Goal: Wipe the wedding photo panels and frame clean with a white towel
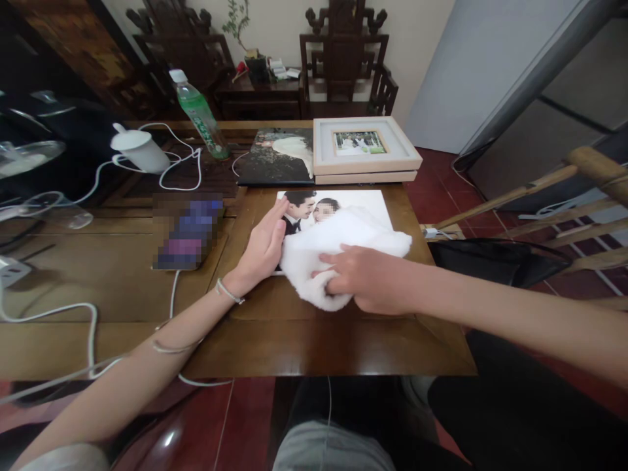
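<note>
A white fluffy cloth [358,232] lies bunched over the lower part of a photo panel [366,199] on the wooden table. The panel's upper part shows a printed picture of two people, one in a dark suit. My right hand [366,275] presses on the cloth, its fingers curled into the folds. Along the panel's left edge rests my left hand [265,239], fingers stretched out and thumb raised, holding nothing. The cloth hides the panel's lower right portion.
Behind the panel sit a dark photo panel [279,157] and a light wooden photo frame [321,157]. Leftward stand a green-labelled bottle [201,118], a white lidded cup [142,150] and a phone [189,232] on a cable. White cables [93,327] cross the table's left side.
</note>
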The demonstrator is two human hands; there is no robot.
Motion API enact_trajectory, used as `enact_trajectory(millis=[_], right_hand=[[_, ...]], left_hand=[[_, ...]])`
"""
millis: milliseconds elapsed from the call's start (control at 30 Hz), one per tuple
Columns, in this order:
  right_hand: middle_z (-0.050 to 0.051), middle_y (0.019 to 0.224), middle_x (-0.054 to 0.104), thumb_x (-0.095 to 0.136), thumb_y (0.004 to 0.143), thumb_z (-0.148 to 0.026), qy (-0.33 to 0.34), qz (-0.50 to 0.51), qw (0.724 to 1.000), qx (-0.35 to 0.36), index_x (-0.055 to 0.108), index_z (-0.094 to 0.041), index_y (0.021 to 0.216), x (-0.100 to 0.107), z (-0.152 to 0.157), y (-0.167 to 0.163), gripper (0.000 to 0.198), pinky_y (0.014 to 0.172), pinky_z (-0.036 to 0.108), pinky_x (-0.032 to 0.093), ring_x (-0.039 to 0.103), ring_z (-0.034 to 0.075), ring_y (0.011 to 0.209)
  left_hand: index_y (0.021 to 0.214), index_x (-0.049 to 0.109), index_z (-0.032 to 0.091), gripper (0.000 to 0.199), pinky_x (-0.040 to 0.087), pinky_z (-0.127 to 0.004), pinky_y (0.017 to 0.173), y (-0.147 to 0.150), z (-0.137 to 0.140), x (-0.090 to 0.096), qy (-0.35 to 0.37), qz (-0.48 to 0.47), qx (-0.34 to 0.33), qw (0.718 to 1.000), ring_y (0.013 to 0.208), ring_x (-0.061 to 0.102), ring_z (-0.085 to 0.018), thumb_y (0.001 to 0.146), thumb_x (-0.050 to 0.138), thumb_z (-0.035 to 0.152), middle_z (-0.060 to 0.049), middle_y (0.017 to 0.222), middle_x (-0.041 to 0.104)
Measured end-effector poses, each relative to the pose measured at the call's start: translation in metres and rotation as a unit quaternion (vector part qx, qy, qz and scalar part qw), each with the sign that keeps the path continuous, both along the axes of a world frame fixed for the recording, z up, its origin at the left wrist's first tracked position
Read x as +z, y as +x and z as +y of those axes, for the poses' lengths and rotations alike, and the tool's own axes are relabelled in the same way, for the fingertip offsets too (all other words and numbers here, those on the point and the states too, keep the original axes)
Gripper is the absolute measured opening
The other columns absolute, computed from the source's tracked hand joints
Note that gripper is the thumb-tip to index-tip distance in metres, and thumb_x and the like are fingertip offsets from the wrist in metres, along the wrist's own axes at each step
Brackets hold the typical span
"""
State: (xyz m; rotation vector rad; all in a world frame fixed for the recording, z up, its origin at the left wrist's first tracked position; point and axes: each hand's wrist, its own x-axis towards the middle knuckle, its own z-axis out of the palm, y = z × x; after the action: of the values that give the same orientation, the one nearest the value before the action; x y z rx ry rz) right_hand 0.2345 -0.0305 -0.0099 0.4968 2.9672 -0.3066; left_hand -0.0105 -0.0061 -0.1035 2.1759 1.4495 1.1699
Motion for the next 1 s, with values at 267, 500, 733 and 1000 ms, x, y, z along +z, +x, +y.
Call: enact_trajectory(millis=[267, 500, 733, 1000], right_hand=[[0.004, 0.068, 0.061, 0.047, 0.069, 0.003, -0.004, -0.021, 0.985, -0.172, 0.063, -0.02, 0.078, 0.013, 0.06, 0.023, 0.028, 0.062, 0.03, 0.03, 0.05, 0.018, 0.065], [0.006, 0.081, 0.064, 0.056, 0.082, -0.011, -0.024, 0.048, 0.964, -0.262, 0.061, -0.018, 0.083, 0.011, 0.08, -0.024, 0.009, 0.066, 0.028, 0.029, 0.051, 0.019, 0.075], [0.007, 0.095, 0.069, 0.052, 0.078, -0.007, -0.033, 0.086, 0.965, -0.246, 0.067, -0.018, 0.093, 0.009, 0.095, -0.073, 0.024, 0.07, 0.029, 0.03, 0.055, 0.02, 0.083], [0.004, 0.082, 0.064, 0.052, 0.072, -0.004, -0.06, 0.066, 0.969, -0.231, 0.062, -0.017, 0.085, 0.014, 0.106, -0.056, 0.021, 0.067, 0.029, 0.029, 0.053, 0.018, 0.073]], left_hand=[[0.148, 0.053, 0.014, 0.053, 0.032, -0.049, 0.127, 0.006, -0.001, 0.004, -0.036, 0.102, -0.046, 0.993, 0.15, 0.042, -0.028, 0.106, 0.037, 0.042, -0.013, 0.159, 0.049], [0.146, 0.056, 0.015, 0.05, 0.032, -0.051, 0.127, 0.005, 0.0, 0.005, -0.032, 0.102, -0.052, 0.993, 0.15, 0.042, -0.029, 0.104, 0.041, 0.039, -0.012, 0.157, 0.051], [0.137, 0.062, 0.012, 0.048, 0.045, -0.05, 0.117, 0.006, -0.001, 0.007, -0.035, 0.109, -0.043, 0.992, 0.133, 0.06, -0.031, 0.104, 0.04, 0.039, -0.016, 0.141, 0.064], [0.143, 0.059, 0.015, 0.05, 0.037, -0.051, 0.124, 0.004, -0.001, 0.006, -0.036, 0.114, -0.048, 0.992, 0.145, 0.049, -0.03, 0.104, 0.041, 0.04, -0.014, 0.153, 0.056]])
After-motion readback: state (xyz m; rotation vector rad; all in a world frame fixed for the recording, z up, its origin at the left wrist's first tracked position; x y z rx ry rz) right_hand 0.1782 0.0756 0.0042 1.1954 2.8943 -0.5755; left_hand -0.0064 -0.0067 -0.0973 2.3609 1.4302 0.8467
